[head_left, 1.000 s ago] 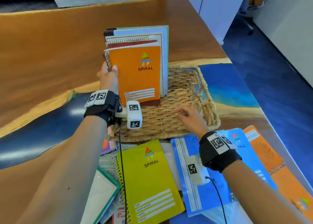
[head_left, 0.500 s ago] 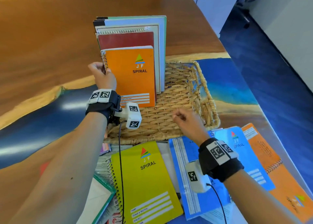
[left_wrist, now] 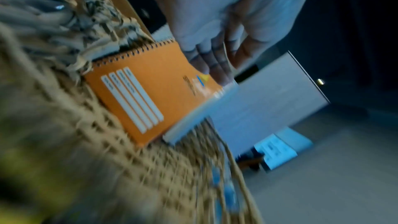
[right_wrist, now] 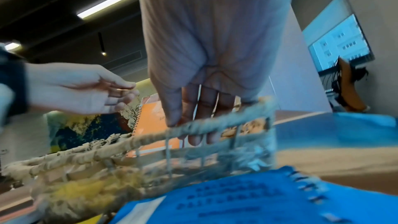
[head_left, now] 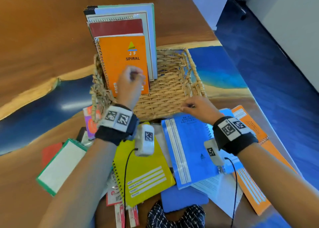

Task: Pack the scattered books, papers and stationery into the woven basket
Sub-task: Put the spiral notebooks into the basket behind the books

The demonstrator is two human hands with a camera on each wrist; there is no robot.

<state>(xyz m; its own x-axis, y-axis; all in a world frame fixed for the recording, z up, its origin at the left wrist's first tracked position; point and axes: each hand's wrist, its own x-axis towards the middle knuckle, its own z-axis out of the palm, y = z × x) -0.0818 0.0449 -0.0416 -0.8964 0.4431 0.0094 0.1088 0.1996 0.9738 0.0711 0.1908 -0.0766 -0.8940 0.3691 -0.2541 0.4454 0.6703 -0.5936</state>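
Your woven basket [head_left: 172, 96] already holds the orange spiral notebook [head_left: 120, 62], upright at its left wall. Your left hand [head_left: 129, 84] hovers before that cover, fingers loosely straight, holding nothing. Your right hand [head_left: 198, 107] rests relaxed on the basket's near rim. Just beside that rim lies the blue notebook [head_left: 188, 146]: light and floppy, so take it by the stiff spiral edge.

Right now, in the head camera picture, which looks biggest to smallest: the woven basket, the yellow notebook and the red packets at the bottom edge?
1. woven basket
2. yellow notebook, somewhat smaller, though nearer the camera and partly covered
3. red packets, smallest by far
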